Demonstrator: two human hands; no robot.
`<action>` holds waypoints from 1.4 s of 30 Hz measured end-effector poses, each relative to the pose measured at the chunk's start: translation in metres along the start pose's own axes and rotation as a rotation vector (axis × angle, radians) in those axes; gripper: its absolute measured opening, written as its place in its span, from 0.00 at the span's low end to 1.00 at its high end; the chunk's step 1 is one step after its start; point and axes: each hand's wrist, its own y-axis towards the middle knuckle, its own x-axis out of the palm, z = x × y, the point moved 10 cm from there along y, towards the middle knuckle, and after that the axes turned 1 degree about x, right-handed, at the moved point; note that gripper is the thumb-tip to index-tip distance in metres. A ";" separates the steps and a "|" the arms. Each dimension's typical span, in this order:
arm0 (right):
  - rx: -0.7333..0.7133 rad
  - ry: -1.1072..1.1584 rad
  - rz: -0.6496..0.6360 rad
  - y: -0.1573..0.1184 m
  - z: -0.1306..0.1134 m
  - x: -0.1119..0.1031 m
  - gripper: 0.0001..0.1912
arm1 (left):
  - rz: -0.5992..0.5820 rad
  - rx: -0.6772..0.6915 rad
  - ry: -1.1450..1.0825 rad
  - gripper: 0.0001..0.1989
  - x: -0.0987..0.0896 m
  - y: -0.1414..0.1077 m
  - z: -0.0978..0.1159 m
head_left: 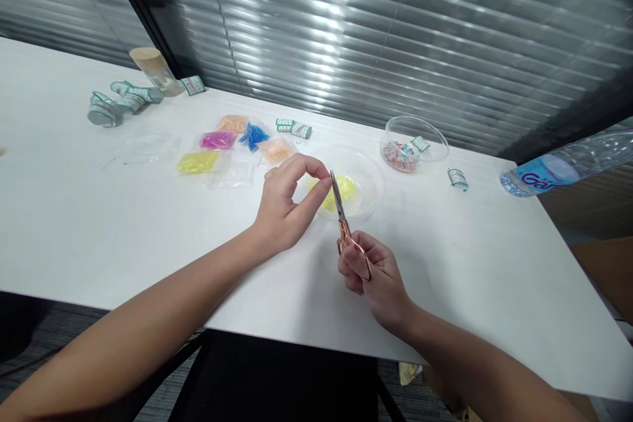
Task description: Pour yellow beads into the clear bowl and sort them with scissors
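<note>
My right hand (378,277) grips a pair of scissors (345,227) by the rose-gold handles, blades pointing up and away from me and nearly closed. At the blade tips, my left hand (291,201) pinches thumb against index finger; whatever is between them is too small to make out. Below both hands stands a clear round plastic bowl (376,194), partly hidden by the left hand. Yellow material (343,192) lies in it, perhaps beads or a bag of them.
Left of the bowl lie small clear bags: yellow (198,161), magenta (218,140), blue (254,136) and orange (275,151). Another clear bowl (435,155) holds multicoloured beads. A water bottle (544,171) lies at right; a lidded jar (155,69) and green-white packets (103,109) sit back left.
</note>
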 end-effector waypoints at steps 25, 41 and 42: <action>0.041 -0.048 0.076 -0.001 0.003 -0.005 0.24 | -0.068 -0.104 0.097 0.04 0.008 -0.002 -0.012; -0.228 -0.074 0.076 -0.008 -0.020 -0.005 0.20 | -0.040 -0.062 0.149 0.01 0.002 0.001 -0.013; -0.268 -0.105 0.082 -0.010 -0.024 -0.006 0.19 | -0.034 -0.060 0.150 0.01 0.001 0.001 -0.014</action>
